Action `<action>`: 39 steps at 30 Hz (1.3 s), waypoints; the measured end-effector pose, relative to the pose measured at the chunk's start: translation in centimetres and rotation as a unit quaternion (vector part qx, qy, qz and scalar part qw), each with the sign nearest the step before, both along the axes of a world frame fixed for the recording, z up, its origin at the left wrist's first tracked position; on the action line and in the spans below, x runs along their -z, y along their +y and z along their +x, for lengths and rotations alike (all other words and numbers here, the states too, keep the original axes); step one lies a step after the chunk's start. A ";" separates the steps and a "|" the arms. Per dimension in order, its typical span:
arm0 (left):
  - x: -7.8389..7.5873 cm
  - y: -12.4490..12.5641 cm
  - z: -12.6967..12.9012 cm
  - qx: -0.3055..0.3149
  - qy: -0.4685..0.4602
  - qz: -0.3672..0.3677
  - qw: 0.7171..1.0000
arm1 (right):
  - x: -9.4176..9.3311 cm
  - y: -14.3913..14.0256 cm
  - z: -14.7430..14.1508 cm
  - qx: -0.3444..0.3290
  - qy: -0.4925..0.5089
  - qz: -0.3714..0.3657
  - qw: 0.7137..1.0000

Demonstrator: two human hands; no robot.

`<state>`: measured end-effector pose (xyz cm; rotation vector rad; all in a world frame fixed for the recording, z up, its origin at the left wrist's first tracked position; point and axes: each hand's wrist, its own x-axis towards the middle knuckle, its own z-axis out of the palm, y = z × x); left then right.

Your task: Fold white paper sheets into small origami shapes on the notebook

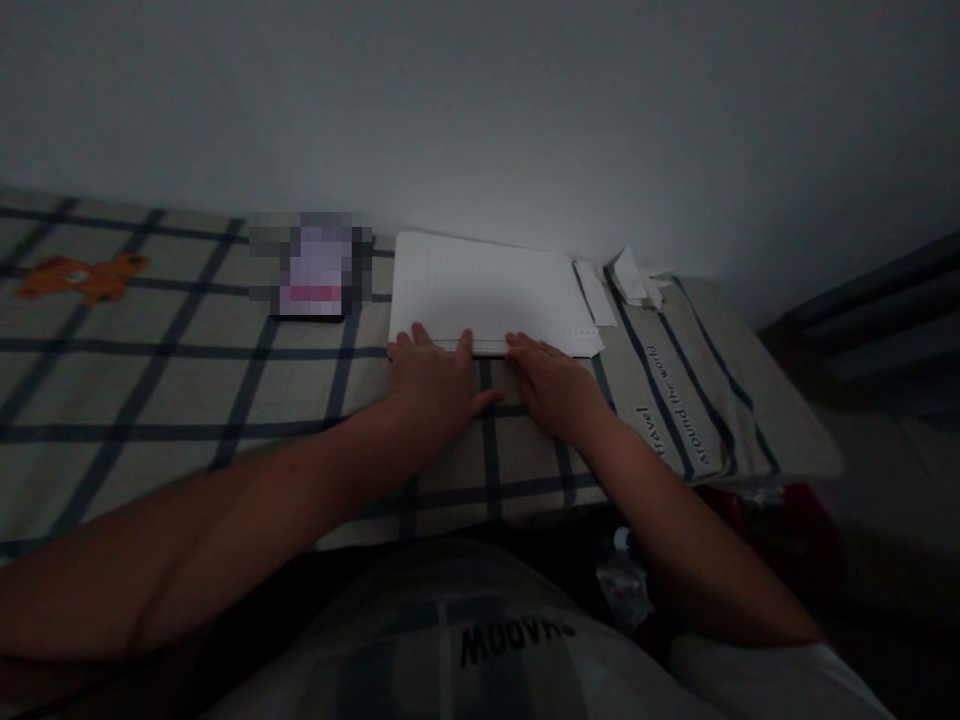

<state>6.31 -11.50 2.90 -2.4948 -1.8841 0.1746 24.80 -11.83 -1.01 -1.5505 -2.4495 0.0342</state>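
Observation:
A pad of lined white paper (480, 285) lies flat on a checked cloth (292, 390), close to the wall. My left hand (431, 375) rests on its near edge with fingers spread and the thumb pointing right. Just to the right, my right hand (551, 380) touches the same edge, fingers stretched out and lying close together. Neither hand grips anything. A narrow white paper strip (596, 293) sits against the pad's right side. Past it lies a crumpled piece of white paper (634, 277).
On the left stands a blurred-out phone-like item (319, 265), and farther left an orange bear-shaped thing (82, 278). A clear plastic bottle (622, 580) is below the cloth's front edge. Something red (795, 540) shows at lower right. The wall (480, 120) rises behind.

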 end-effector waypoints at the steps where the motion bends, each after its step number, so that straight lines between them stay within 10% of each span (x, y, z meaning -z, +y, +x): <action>1: 0.0 0.0 0.0 0.001 0.000 0.003 1.000 | 0.0 0.0 0.0 0.000 -0.002 0.001 1.000; 11: 2.5 2.0 -0.3 0.229 -0.060 0.051 0.970 | 0.1 0.0 -0.3 0.004 -0.017 0.014 1.000; 39: 1.6 2.0 -0.4 0.189 -0.076 0.001 0.979 | -2.3 5.4 1.0 -0.142 -0.181 0.075 0.970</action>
